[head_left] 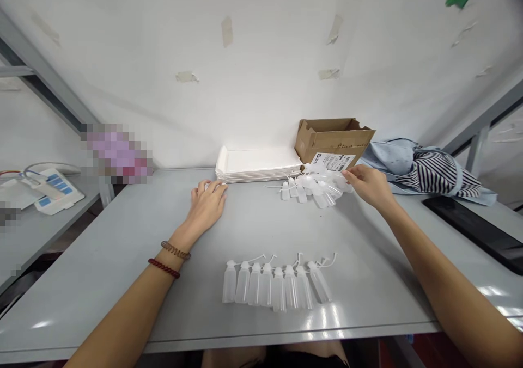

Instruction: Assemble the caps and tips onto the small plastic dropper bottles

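Note:
My left hand rests on the table with its fingers curled over a small white thing, mostly hidden beneath them. At the right end of a loose pile of small translucent squeeze bottles, my right hand has thumb and forefinger pinched on a bottle at the edge. Which part of it they grip is hard to see. Closer to me, several squeeze bottles with tethered caps lie side by side in a row, necks pointing away. The rightmost one is tilted.
Behind the hands, a stack of white padded envelopes lies against the wall beside an open cardboard box. Blue and striped cloth and a long black object occupy the right side of the grey table.

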Demonstrator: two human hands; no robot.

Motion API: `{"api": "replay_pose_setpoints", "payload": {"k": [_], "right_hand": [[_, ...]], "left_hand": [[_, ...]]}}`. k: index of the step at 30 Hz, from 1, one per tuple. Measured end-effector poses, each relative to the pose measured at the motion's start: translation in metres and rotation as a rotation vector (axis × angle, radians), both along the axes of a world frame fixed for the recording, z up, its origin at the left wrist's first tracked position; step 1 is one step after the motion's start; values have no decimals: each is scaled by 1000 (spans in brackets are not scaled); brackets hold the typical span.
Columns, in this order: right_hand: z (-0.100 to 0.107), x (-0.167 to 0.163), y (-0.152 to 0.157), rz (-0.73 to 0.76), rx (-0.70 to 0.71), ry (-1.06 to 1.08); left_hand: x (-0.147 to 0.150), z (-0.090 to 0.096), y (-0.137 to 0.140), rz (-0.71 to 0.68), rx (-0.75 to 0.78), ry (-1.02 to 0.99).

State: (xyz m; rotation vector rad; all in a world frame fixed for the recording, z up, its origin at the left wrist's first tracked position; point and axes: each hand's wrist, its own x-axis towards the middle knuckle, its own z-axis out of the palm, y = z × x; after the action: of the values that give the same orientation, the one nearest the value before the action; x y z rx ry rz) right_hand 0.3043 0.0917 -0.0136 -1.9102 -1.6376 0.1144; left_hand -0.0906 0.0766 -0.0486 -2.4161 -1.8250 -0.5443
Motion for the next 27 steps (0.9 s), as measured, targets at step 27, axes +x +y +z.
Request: {"api": "replay_pose_setpoints", "payload": {"k": [27], "right_hand": [[34, -77, -115, 1047, -669, -240]], "left_hand": [[18, 6, -9, -113, -36, -208]]}}
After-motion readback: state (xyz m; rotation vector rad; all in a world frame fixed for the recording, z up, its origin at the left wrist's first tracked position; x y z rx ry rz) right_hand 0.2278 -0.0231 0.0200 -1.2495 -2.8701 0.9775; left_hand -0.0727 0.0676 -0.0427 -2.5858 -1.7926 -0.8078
